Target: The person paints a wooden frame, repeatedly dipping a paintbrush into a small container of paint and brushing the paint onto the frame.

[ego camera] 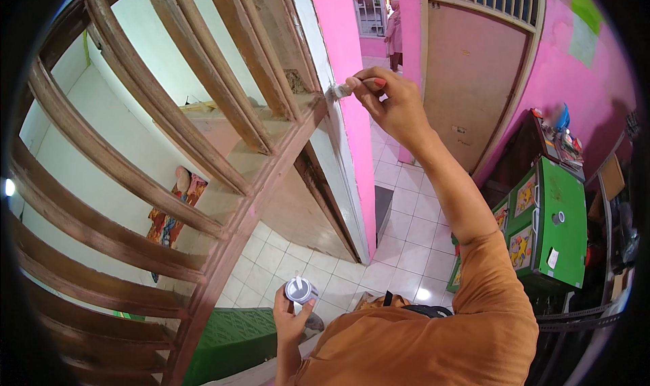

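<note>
Raised ahead of me, my right hand [393, 99] grips a paintbrush [376, 83] by its handle, which has a red end. The whitish bristles [340, 90] touch the pale door frame [332, 155] beside the strip of pink wall [350, 132]. Low in front of my body, my left hand [292, 310] holds a small paint can [300, 290] with grey-white paint inside. A pale streak of paint marks the can's rim. To the left of the brush, a brown wooden rail [254, 208] meets the door frame.
Brown wooden slats [167, 127] rise over the rail at left. A brown door [299, 203] stands below it. Near my left hand is a green plastic piece [233, 335]. A green drawer cabinet [558, 223] stands at right. Another person [393, 31] is in the far room.
</note>
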Motion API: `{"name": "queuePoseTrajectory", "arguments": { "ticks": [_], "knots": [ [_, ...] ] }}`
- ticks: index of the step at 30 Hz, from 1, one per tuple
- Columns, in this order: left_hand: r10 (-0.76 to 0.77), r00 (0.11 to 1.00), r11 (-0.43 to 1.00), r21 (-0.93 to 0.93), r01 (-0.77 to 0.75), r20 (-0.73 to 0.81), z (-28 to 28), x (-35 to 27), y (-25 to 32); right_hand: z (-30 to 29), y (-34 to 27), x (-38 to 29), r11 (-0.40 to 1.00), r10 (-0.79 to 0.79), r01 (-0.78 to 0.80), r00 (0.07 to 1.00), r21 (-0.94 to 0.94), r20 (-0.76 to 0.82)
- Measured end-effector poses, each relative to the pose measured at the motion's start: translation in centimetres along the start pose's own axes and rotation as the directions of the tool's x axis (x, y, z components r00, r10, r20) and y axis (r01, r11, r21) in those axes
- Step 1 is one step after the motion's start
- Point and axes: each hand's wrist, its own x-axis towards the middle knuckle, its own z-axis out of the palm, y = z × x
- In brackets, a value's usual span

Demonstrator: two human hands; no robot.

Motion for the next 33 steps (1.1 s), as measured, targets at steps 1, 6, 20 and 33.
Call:
{"name": "queuePoseTrajectory", "arguments": {
  "ticks": [1,6,20,33],
  "knots": [
    [-0.001,1.000,1.000,0.000,0.001,-0.002,-0.1,0.0,0.0,0.1,-0.2,0.1,1.000,0.000,0.000,1.000,0.002,0.002],
    [-0.013,1.000,1.000,-0.019,0.013,-0.007,-0.2,-0.2,0.2,-0.1,-2.8,1.0,0.993,-0.103,0.094,0.983,-0.065,-0.152],
    [-0.005,1.000,1.000,-0.003,0.005,0.009,0.0,0.0,0.4,-0.1,-2.1,3.5,0.995,-0.044,0.043,0.999,-0.089,-0.008],
    [0.003,1.000,1.000,-0.024,-0.003,0.005,-0.4,-0.1,-0.2,-1.5,-1.3,4.9,0.999,0.022,-0.021,0.999,0.036,-0.050]
  ]
}}
